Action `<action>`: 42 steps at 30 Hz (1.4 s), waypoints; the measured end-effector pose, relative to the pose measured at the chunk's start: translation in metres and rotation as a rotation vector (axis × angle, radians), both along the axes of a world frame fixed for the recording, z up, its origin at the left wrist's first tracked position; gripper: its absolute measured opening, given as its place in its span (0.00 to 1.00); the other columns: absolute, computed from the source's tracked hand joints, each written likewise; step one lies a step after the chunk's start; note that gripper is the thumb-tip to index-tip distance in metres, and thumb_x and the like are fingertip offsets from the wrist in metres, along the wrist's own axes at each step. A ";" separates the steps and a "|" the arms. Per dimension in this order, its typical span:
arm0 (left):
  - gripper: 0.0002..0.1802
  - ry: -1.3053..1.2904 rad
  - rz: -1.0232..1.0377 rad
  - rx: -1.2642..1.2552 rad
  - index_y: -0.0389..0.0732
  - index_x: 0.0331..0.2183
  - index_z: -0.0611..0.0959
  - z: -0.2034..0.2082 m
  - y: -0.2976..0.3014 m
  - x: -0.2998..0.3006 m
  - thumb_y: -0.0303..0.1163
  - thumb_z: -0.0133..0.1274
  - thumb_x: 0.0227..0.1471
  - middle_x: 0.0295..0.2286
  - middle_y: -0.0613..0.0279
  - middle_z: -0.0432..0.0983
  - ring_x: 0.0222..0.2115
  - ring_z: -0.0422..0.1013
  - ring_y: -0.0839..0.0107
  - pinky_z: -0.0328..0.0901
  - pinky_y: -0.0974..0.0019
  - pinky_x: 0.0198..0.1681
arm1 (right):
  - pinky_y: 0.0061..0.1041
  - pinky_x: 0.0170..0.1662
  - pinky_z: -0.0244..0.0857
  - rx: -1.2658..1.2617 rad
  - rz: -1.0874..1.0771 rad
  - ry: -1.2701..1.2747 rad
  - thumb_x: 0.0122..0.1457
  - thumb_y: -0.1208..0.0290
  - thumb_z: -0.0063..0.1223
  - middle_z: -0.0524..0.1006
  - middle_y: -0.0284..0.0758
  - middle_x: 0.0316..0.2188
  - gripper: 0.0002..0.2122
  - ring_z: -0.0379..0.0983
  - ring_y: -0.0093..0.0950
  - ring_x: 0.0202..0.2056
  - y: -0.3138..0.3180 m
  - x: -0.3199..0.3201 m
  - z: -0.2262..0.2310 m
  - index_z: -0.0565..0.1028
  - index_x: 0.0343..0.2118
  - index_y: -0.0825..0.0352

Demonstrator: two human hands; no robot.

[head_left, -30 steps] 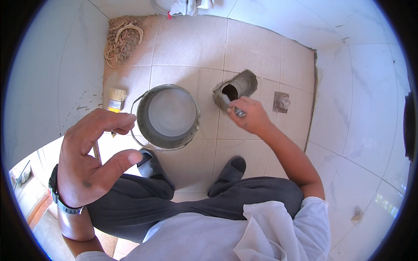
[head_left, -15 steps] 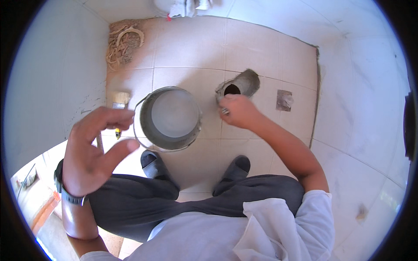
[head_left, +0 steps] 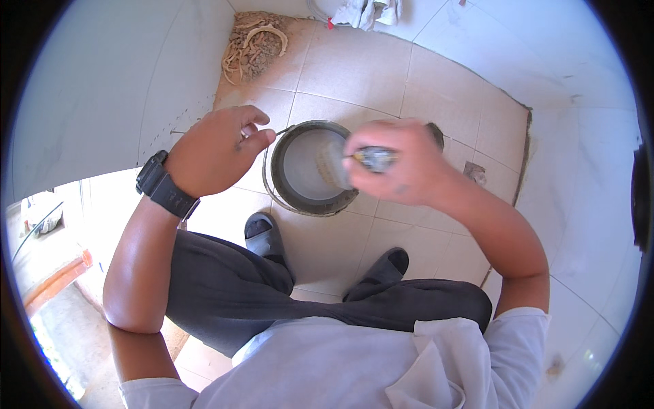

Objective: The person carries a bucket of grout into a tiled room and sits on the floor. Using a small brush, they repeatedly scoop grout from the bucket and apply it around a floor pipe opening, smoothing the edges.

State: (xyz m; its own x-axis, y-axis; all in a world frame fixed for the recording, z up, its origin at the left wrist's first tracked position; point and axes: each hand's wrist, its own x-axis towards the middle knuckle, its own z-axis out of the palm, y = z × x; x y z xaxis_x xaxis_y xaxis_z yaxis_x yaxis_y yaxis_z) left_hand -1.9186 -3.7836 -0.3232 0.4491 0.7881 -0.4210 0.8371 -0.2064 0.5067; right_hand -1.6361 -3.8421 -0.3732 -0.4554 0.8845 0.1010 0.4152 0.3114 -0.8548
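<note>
A round bucket (head_left: 275, 185) with a thin wire handle stands on the tiles in front of me, a pale grey liquid inside. My right hand (head_left: 398, 163) is closed around a brush (head_left: 334, 165), blurred by motion. Its pale bristles are over the right side of the bucket, and its handle end points up out of my fist. To the bucket's left is my left hand (head_left: 221, 146), fingers curled but apart, thumb tip beside the wire handle; whether it touches cannot be seen. Behind my right hand, the grey trough-like piece (head_left: 434, 138) is mostly hidden.
Rubble with a curved strip (head_left: 266, 31) lies in the far left corner. A small square patch (head_left: 475, 172) marks the floor at right. White walls close in on the left, back and right. My slippered feet (head_left: 262, 235) are just below the bucket.
My right hand has moved from the grey piece to the bucket with the brush. My left hand has turned and moved forward beside the wire handle. The view has shifted.
</note>
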 end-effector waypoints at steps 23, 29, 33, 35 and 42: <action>0.33 -0.072 0.004 0.065 0.30 0.48 0.83 0.000 -0.010 0.001 0.54 0.59 0.58 0.39 0.42 0.83 0.39 0.79 0.55 0.71 0.59 0.46 | 0.23 0.21 0.68 -0.814 -0.389 0.336 0.56 0.50 0.69 0.76 0.36 0.18 0.24 0.71 0.23 0.16 0.013 0.014 -0.049 0.79 0.25 0.71; 0.36 0.047 -0.032 0.134 0.34 0.51 0.83 0.007 -0.019 0.011 0.58 0.59 0.57 0.40 0.48 0.83 0.43 0.78 0.60 0.69 0.62 0.49 | 0.24 0.19 0.65 -0.816 -0.563 0.378 0.55 0.46 0.69 0.75 0.37 0.16 0.27 0.68 0.23 0.14 0.003 0.019 -0.070 0.78 0.22 0.72; 0.37 0.090 -0.059 0.167 0.35 0.52 0.83 0.005 -0.017 0.013 0.60 0.58 0.57 0.42 0.50 0.83 0.43 0.78 0.60 0.68 0.63 0.51 | 0.21 0.19 0.61 -0.759 -0.605 0.306 0.58 0.44 0.64 0.73 0.35 0.17 0.26 0.65 0.20 0.15 0.006 0.029 -0.071 0.76 0.24 0.69; 0.37 0.088 -0.070 0.157 0.35 0.52 0.83 0.003 -0.016 0.012 0.60 0.58 0.57 0.42 0.49 0.83 0.44 0.78 0.60 0.68 0.63 0.52 | 0.23 0.19 0.58 -0.897 -0.638 0.367 0.62 0.46 0.61 0.71 0.33 0.17 0.25 0.63 0.22 0.16 0.008 0.036 -0.072 0.77 0.25 0.69; 0.37 0.040 -0.105 0.158 0.35 0.52 0.83 0.006 -0.012 0.015 0.60 0.58 0.58 0.43 0.48 0.83 0.44 0.78 0.60 0.67 0.64 0.52 | 0.23 0.17 0.52 -1.022 -0.693 0.539 0.64 0.43 0.57 0.67 0.30 0.15 0.26 0.57 0.20 0.14 0.004 0.046 -0.082 0.74 0.23 0.65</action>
